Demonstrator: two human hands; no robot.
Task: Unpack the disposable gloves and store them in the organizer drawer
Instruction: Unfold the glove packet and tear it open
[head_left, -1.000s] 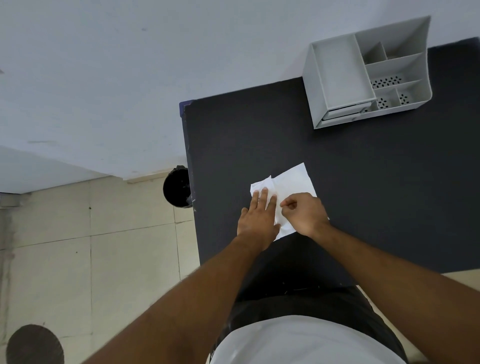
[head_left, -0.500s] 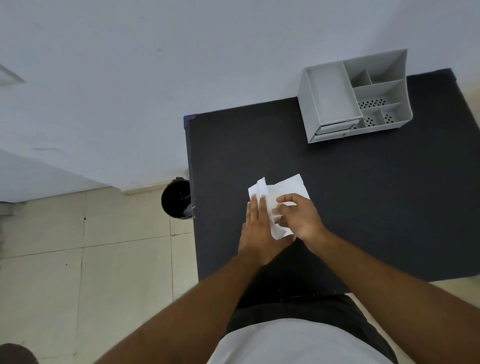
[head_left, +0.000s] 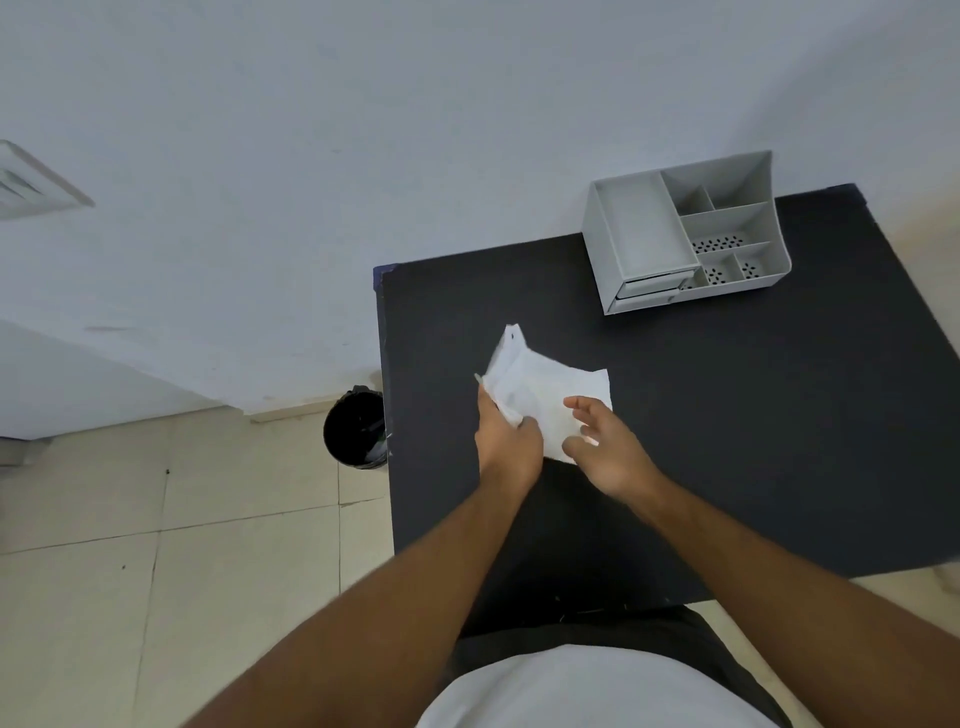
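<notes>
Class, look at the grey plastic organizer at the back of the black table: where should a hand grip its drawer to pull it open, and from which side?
Grip the front lip of the shut drawer, low on the left part of the grey plastic organizer. Come from the person's side of the black table, since the drawer front faces that way and would probably slide out towards them. The compartments above open upward and give no pull.
</notes>
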